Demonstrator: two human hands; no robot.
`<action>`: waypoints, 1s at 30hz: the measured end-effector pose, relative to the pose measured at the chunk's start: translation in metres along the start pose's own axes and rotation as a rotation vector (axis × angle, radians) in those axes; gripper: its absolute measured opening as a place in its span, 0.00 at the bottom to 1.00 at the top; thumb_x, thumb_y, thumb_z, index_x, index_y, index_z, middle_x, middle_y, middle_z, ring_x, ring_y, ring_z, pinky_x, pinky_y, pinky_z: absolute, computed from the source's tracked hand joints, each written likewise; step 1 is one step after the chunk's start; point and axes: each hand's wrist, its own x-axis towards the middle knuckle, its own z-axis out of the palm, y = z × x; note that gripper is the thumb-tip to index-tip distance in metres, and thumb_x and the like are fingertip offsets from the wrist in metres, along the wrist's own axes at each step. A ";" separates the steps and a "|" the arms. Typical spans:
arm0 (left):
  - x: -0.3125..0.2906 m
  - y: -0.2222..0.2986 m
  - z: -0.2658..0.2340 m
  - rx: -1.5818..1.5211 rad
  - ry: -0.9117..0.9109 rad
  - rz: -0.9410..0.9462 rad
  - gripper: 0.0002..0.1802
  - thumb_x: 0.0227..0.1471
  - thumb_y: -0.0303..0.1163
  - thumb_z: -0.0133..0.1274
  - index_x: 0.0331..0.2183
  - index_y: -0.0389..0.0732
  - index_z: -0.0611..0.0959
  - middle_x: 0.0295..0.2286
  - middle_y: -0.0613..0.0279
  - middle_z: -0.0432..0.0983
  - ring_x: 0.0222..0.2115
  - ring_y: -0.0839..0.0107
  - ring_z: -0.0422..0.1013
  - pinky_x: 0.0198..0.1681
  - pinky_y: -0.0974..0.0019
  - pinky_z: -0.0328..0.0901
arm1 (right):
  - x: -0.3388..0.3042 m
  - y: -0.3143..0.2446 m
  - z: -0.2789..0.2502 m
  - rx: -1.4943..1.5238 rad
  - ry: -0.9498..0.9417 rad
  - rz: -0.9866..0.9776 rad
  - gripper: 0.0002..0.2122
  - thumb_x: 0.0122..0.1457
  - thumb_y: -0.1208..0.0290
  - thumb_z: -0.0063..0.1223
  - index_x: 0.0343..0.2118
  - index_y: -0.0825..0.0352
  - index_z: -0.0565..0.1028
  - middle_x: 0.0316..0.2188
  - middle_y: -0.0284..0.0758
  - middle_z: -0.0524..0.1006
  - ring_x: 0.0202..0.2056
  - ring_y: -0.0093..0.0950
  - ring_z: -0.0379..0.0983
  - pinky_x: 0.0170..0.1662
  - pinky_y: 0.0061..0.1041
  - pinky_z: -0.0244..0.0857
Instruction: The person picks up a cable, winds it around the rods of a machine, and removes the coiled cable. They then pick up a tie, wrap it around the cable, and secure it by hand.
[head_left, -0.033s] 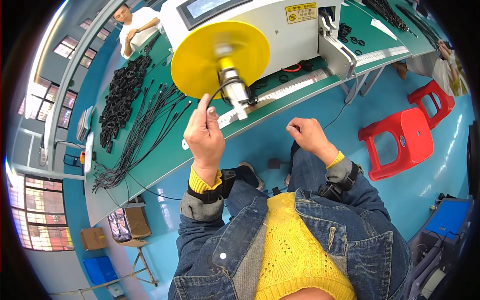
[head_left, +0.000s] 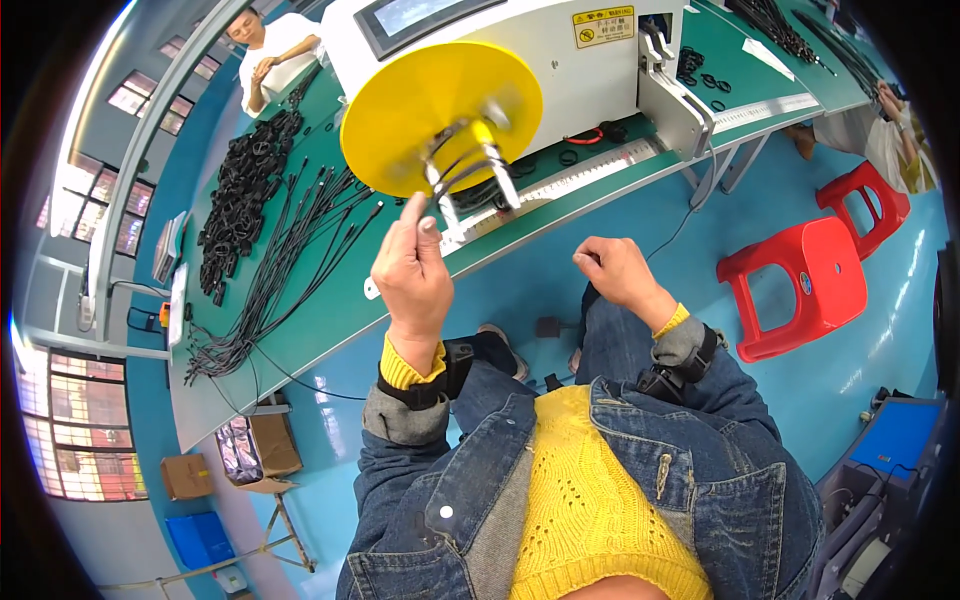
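Just beyond the left hand, black cable is seen between metal prongs; whether it is pinched cannot be told; right hand is curled closed.

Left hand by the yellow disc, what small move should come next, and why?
I'd probably ease the left hand slightly back: it looks close to the prongs on the disc, and their blur suggests they're spinning.

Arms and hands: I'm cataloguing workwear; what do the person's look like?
Left hand and right hand are bare. Both sides have blue denim sleeves, turned-back grey cuffs, yellow knit cuffs at the wrists, and black straps with dark boxes.
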 end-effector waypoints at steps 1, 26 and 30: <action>-0.003 0.002 0.003 0.001 0.002 -0.002 0.12 0.50 0.24 0.47 0.39 0.32 0.76 0.19 0.54 0.69 0.17 0.66 0.66 0.21 0.69 0.61 | 0.001 0.000 0.000 0.000 -0.002 -0.001 0.07 0.48 0.72 0.50 0.24 0.70 0.74 0.17 0.42 0.72 0.20 0.37 0.70 0.25 0.29 0.63; 0.023 0.046 -0.001 0.433 -0.340 0.147 0.26 0.50 0.32 0.47 0.49 0.28 0.63 0.38 0.43 0.63 0.39 0.48 0.63 0.42 0.58 0.61 | 0.062 -0.087 -0.026 0.241 0.166 -0.264 0.22 0.43 0.64 0.61 0.39 0.70 0.69 0.27 0.39 0.73 0.23 0.25 0.69 0.27 0.25 0.65; 0.032 0.028 -0.008 0.364 -0.462 0.176 0.32 0.53 0.36 0.43 0.52 0.24 0.54 0.44 0.36 0.58 0.46 0.43 0.57 0.51 0.57 0.54 | 0.080 -0.075 -0.023 0.221 0.279 -0.395 0.35 0.38 0.61 0.65 0.49 0.70 0.61 0.39 0.42 0.71 0.31 0.28 0.70 0.36 0.26 0.67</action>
